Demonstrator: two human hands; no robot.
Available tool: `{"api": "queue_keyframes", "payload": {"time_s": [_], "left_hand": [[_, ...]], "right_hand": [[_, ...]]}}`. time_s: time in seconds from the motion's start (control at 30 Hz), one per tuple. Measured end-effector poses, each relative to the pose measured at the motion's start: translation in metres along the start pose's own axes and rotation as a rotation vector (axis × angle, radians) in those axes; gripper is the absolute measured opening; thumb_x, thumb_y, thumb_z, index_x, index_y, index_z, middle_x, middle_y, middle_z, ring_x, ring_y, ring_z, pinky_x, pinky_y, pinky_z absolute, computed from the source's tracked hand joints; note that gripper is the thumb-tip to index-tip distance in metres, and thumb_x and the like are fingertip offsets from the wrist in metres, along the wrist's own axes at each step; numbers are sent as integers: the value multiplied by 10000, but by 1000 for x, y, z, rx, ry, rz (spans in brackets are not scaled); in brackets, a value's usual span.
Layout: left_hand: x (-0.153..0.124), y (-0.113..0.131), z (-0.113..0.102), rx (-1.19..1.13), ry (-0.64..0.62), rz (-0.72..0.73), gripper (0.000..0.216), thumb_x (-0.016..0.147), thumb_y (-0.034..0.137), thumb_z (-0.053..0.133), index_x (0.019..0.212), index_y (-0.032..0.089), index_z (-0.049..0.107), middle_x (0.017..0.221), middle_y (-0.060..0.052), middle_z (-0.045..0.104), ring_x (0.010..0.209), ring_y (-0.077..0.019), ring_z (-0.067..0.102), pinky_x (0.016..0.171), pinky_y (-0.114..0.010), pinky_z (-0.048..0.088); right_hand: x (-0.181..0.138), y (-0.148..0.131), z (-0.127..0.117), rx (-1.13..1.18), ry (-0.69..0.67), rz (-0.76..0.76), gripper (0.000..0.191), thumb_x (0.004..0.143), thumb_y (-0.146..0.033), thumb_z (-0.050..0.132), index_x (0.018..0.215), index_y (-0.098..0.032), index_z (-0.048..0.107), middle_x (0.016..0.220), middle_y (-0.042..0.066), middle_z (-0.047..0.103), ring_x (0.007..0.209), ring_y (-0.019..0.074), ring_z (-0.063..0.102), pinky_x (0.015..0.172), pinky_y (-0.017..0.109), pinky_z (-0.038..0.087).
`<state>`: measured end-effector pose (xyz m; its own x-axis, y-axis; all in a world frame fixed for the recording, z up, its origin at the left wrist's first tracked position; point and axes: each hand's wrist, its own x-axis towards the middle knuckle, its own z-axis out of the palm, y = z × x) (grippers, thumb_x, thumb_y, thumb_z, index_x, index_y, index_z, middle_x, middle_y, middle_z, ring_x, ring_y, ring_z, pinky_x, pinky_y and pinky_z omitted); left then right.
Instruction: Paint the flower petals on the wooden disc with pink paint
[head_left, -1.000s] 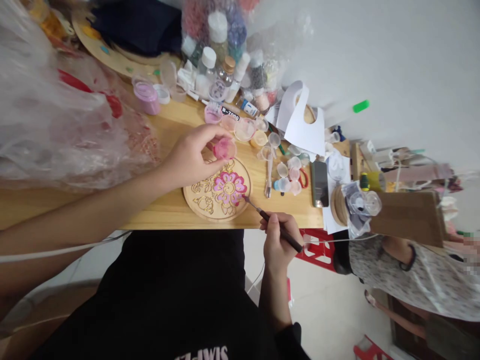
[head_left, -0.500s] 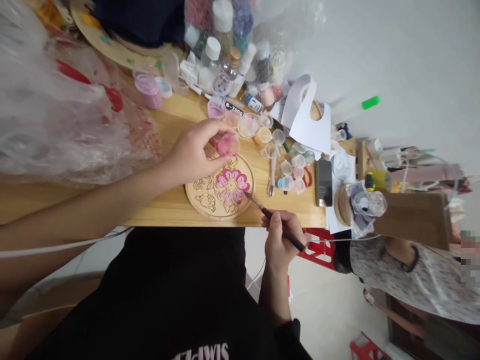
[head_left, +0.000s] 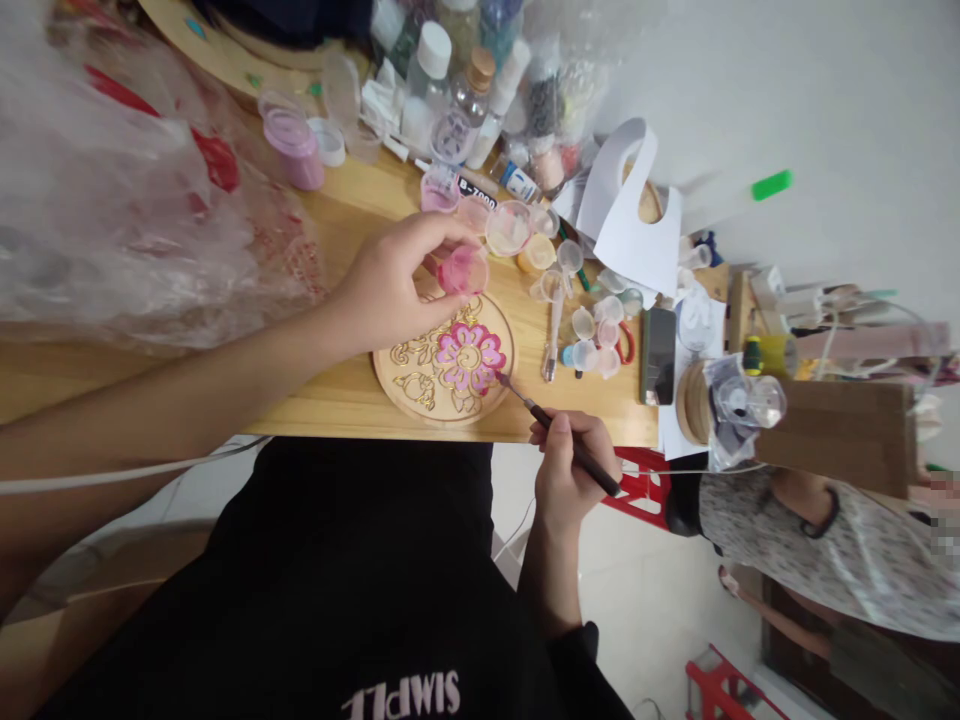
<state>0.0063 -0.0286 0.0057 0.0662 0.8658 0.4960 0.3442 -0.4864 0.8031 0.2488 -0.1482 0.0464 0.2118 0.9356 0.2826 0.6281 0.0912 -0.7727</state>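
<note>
A round wooden disc with gold outlines and a pink painted flower lies near the front edge of the wooden table. My left hand is closed on a small pink paint cup, held just above the disc's far rim. My right hand pinches a thin dark paintbrush; its tip touches the flower's right edge.
Several small paint cups, a phone, white paper shapes, bottles and crumpled clear plastic crowd the table. Another person in patterned clothing sits at right, near a red stool.
The view has drifted, shifting everything slightly up and right. Both hands keep their grips; the brush tip stays at the flower's right edge.
</note>
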Motion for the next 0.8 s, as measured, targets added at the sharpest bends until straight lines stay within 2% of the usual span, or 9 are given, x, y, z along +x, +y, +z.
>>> {"api": "queue_keyframes", "payload": {"time_s": [0.33,0.43,0.63,0.8], "left_hand": [[3,10,-2,4,-45,-149,293,818,205,759,1095,224,665,1171,-29,764,1071,-212,751,953,-333,648],[2,8,-2,4,-47,-137,302,813,200,761,1097,228,660,1179,-21,760,1062,-203,748,947,-326,644],[1,2,-1,11,-23,-18,347,808,197,753,1145,191,673,1174,-31,769,1036,-166,743,888,-274,627],[0,2,-1,12,-27,-44,340,806,215,745,1138,194,678,1196,-46,770,1050,-187,752,895,-290,631]], "right_hand": [[0,3,1,-10,-13,16,234,985,-393,666,848,-208,707,700,6,761,595,180,724,577,311,560],[1,3,2,14,2,5,232,988,-384,665,842,-208,705,680,0,754,576,173,714,565,302,554],[1,2,3,11,3,12,255,987,-406,659,827,-210,694,689,9,756,585,183,721,566,313,558],[3,0,4,0,-7,1,249,991,-401,659,836,-210,702,684,4,754,580,180,718,573,314,558]]}}
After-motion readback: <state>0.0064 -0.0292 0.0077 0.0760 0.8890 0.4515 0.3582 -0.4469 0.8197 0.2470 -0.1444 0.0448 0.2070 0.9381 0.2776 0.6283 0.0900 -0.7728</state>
